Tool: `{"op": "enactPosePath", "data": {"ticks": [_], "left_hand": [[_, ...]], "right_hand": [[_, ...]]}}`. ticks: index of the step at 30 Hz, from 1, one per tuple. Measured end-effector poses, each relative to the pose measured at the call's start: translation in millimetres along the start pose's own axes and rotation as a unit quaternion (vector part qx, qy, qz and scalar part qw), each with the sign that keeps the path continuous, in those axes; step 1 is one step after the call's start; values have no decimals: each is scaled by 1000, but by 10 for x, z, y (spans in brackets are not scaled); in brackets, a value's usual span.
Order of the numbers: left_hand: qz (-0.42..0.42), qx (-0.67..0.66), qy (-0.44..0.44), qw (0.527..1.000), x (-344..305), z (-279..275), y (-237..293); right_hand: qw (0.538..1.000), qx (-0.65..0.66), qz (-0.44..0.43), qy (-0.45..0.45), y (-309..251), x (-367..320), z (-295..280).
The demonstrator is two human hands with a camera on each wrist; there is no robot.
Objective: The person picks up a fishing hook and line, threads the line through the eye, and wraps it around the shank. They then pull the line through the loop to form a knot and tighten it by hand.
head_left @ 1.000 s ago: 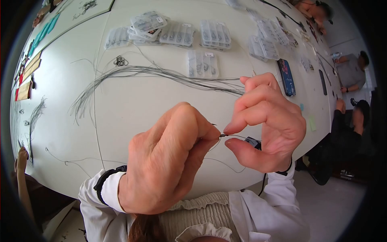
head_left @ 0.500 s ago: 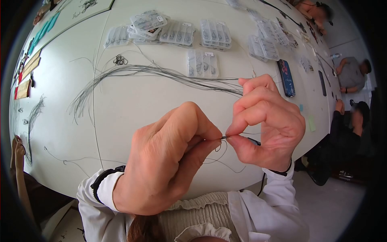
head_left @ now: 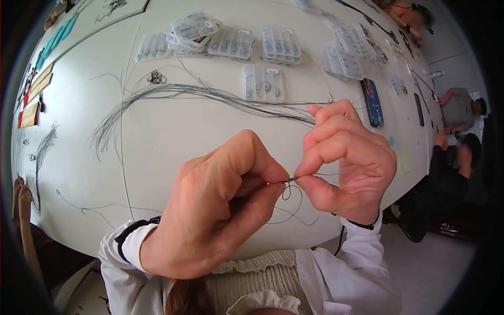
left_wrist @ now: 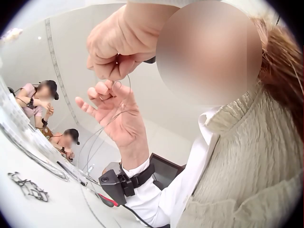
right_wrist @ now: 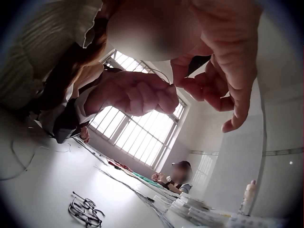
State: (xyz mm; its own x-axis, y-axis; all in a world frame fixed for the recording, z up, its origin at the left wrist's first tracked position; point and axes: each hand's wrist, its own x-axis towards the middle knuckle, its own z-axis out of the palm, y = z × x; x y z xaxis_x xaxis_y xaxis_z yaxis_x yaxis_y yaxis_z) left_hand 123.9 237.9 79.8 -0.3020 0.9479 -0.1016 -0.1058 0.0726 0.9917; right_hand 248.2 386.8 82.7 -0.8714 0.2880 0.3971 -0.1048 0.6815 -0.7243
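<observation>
In the head view my left hand pinches a fishing hook between thumb and forefinger. Most of the hook is hidden inside the fingers; only a thin dark end sticks out. My right hand meets it there, thumb and forefinger pinching the fishing line close against that dark end, its other fingers curved loosely above. A small loop of line hangs just under the fingertips, and a longer curve drops behind it. From the left wrist view, the line trails down past the right palm.
A long bundle of grey lines lies across the table, beside a small heap of dark hooks. Clear compartment boxes stand behind. A phone lies at the right. Other people sit around the table.
The right thumb and forefinger, apart a second ago, have come together on the line at the left fingertips. A small loop of line now shows below them. The left hand has tilted slightly.
</observation>
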Motion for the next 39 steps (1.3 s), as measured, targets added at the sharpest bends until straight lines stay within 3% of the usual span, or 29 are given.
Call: {"op": "enactPosePath", "data": {"ticks": [3, 39], "left_hand": [[23, 21, -10, 999, 4, -12, -14], [-54, -38, -6, 998, 18, 4, 27]], "right_hand": [[1000, 4, -1, -1, 7, 0, 0], [1000, 15, 14, -12, -26, -14, 13]]}}
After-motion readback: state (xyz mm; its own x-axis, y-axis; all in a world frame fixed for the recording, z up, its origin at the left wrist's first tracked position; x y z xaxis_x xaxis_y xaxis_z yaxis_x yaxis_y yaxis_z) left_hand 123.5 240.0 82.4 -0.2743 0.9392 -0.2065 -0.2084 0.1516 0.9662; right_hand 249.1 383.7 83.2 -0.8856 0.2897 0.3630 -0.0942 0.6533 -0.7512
